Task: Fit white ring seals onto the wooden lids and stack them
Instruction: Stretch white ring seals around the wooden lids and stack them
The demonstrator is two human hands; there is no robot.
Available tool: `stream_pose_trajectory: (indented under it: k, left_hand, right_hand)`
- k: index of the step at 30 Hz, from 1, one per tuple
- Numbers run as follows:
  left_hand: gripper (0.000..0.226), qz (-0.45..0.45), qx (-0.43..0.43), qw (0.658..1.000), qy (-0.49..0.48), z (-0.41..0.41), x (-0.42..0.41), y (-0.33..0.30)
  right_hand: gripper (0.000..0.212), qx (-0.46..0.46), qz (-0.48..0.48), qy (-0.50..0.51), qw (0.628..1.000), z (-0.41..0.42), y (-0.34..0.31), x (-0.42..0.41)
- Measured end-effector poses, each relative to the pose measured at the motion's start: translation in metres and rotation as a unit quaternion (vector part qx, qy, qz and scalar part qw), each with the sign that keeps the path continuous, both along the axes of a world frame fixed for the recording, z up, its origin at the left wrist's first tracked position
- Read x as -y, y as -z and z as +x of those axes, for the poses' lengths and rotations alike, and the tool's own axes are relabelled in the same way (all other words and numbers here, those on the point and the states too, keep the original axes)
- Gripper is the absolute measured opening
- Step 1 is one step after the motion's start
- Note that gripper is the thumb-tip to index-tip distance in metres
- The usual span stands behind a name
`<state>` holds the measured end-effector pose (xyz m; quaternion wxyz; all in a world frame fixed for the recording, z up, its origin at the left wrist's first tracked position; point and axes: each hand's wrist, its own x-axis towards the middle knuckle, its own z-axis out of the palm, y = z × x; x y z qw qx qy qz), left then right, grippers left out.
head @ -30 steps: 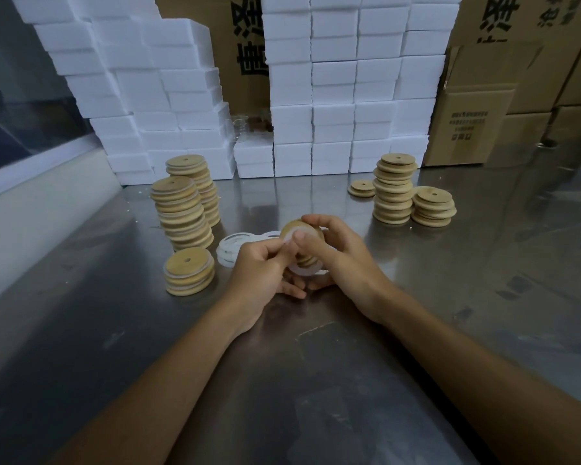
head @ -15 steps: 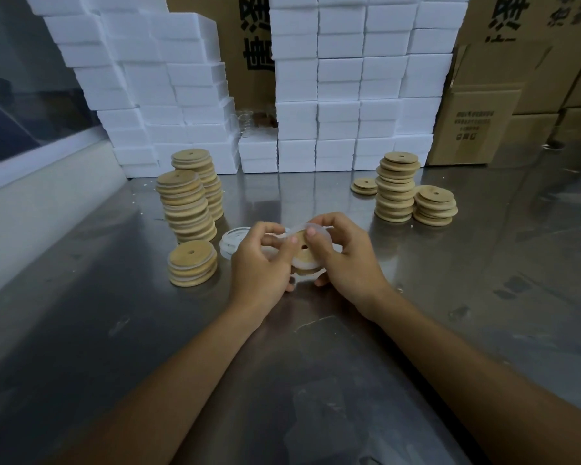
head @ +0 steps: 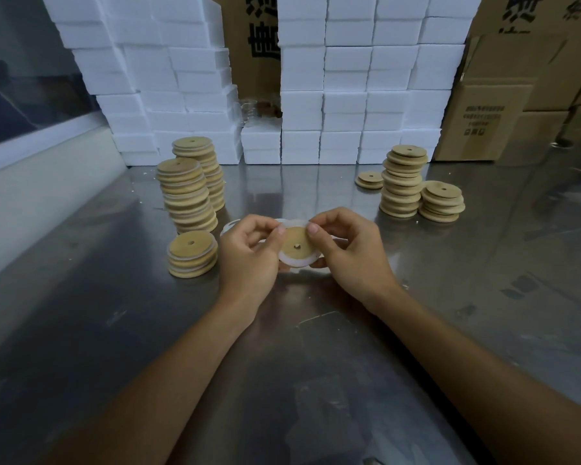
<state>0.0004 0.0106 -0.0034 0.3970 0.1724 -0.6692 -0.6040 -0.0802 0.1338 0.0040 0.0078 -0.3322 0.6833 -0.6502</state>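
Steel table (head: 81,330): lid (head: 296,244) between hands.

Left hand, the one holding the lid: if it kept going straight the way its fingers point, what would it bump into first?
The left hand points right, so probably the right hand, gripping the same wooden lid.

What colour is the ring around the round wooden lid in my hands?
White: the ring seal circles the tan round wooden lid, clearest in the head view.
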Motion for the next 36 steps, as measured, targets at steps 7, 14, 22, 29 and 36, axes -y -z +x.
stream_pose_trajectory:
  k: [7, 14, 22, 29, 36]
  left_hand:
    - [0.031, 0.007, 0.027, 1.0, 0.005, 0.001, 0.004, 0.0]
    - [0.025, -0.033, 0.039, 0.999, 0.012, 0.005, 0.007, -0.002]
    - [0.024, -0.039, 0.039, 0.998, 0.011, 0.004, 0.007, 0.0]
    - [0.024, -0.081, 0.06, 0.995, 0.013, 0.009, 0.01, -0.005]
    - [0.017, -0.268, 0.085, 0.959, -0.028, 0.015, 0.021, -0.006]
  right_hand:
    - [0.003, 0.006, 0.016, -0.013, 1.0, -0.004, 0.001, -0.002]
    - [0.006, 0.013, 0.023, -0.027, 0.999, -0.005, 0.001, -0.004]
    - [0.005, -0.004, 0.03, -0.025, 0.999, -0.004, 0.001, -0.006]
    - [0.003, 0.016, 0.031, -0.048, 0.998, -0.007, -0.001, -0.007]
    - [0.004, 0.015, 0.038, -0.066, 0.997, -0.006, -0.001, -0.008]
